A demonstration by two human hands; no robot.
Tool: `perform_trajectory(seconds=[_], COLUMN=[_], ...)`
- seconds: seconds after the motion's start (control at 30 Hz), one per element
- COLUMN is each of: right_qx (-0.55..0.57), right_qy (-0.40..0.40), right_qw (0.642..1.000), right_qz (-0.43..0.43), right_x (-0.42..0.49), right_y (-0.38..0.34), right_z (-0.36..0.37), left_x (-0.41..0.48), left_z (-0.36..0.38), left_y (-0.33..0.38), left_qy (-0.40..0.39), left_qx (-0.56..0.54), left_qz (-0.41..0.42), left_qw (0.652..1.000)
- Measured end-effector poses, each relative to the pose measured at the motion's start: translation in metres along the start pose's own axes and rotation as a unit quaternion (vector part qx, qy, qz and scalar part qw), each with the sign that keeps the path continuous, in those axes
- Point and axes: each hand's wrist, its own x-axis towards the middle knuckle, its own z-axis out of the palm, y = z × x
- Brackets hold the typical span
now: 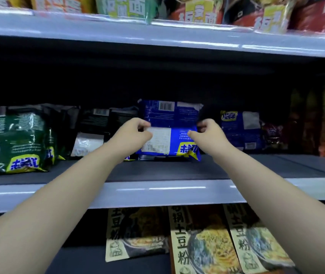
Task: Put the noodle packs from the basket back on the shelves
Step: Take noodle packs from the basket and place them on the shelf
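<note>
Left hand [133, 133], right hand [210, 132], pinching sides of blue noodle pack [174, 117] — upright between them, on shelf [157, 191]

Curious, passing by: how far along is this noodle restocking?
Looks done: dark green plastic packs and a second blue pack stand on the grey middle shelf. In hand: left hand and right hand grip a blue plastic noodle pack upright there. Left: unclear, the basket is out of view.

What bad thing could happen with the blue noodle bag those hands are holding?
1. The blue pack stands on its edge, pinched by the left hand and right hand. Once released, it might tip forward onto the bare shelf in front.
2. Pinching too hard could crush the noodles inside.
</note>
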Motion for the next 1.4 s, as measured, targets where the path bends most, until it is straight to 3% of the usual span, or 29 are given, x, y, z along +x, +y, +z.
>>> perform_trajectory(seconds=[0.33,0.5,0.7,0.83,1.07,1.4], right_qx=[-0.075,-0.167,-0.269,-0.318,-0.307,-0.274], right_qy=[-0.084,-0.121,-0.139,-0.176,-0.301,-0.423], right_qw=[0.994,0.978,0.929,0.887,0.851,0.796], right_qz=[-0.01,-0.035,-0.211,-0.286,-0.301,-0.335], right_x=[0.008,-0.015,-0.076,-0.134,-0.241,-0.349], right_y=[0.018,0.007,-0.015,-0.006,0.019,-0.007], right_z=[-0.001,-0.003,-0.005,0.011,0.074,0.199], left_x=[0.007,-0.014,-0.079,-0.152,-0.291,-0.423], left_z=[0.011,0.008,-0.011,-0.028,-0.056,-0.136], left_y=[-0.018,-0.005,0.012,-0.008,-0.059,-0.132], left_qy=[-0.018,-0.044,-0.065,-0.052,-0.098,-0.13], left_qx=[0.075,0.123,0.264,0.396,0.514,0.498], left_qz=[-0.019,-0.019,0.03,0.048,-0.081,-0.233], left_qw=[0.997,0.991,0.962,0.915,0.848,0.825])
